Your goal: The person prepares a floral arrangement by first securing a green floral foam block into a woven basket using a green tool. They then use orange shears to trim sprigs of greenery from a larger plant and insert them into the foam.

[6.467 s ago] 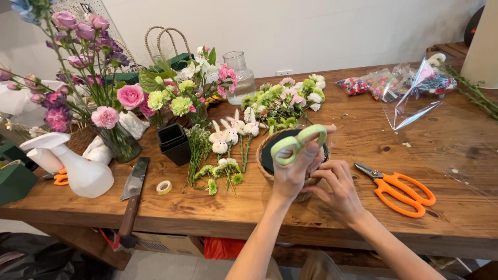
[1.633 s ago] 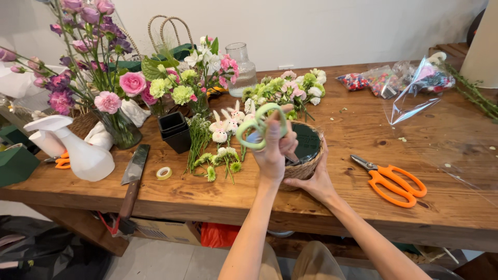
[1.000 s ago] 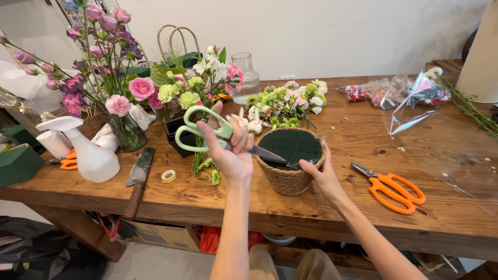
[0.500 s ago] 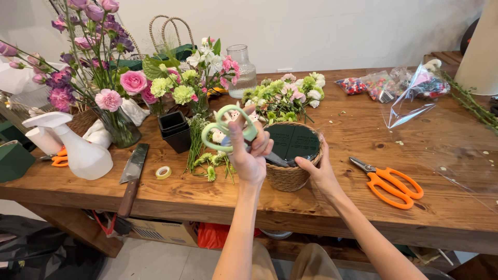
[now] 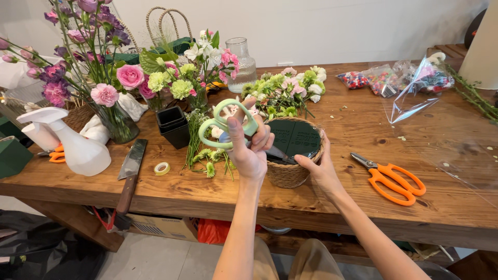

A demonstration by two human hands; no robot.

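Here, the left hand [image 5: 250, 150] is gripping green scissors [image 5: 226, 124] — fingers closed through the handles, blades lying over a woven basket [image 5: 290, 173] of dark foam. The right hand [image 5: 322, 167] is cupping the basket's side — orange scissors [image 5: 391, 179] lying beyond.

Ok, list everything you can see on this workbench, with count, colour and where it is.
Scissors: one, pale green handles, in the left hand.
Woven basket: one, tan with dark green foam, table centre.
Second scissors: one, orange, right of the basket.
Spray bottle: one, white, far left.
Knife: one, wooden handle, front left edge.
Tape roll: one, pale, beside the knife.
Plastic pots: stacked, black, left of centre.
Flower vase: one, glass, pink and purple blooms, left.
Glass jar: one, clear, back centre.
Cellophane: clear sheet, right.
Left hand: grips the green scissors.
Right hand: steadies the basket's side.
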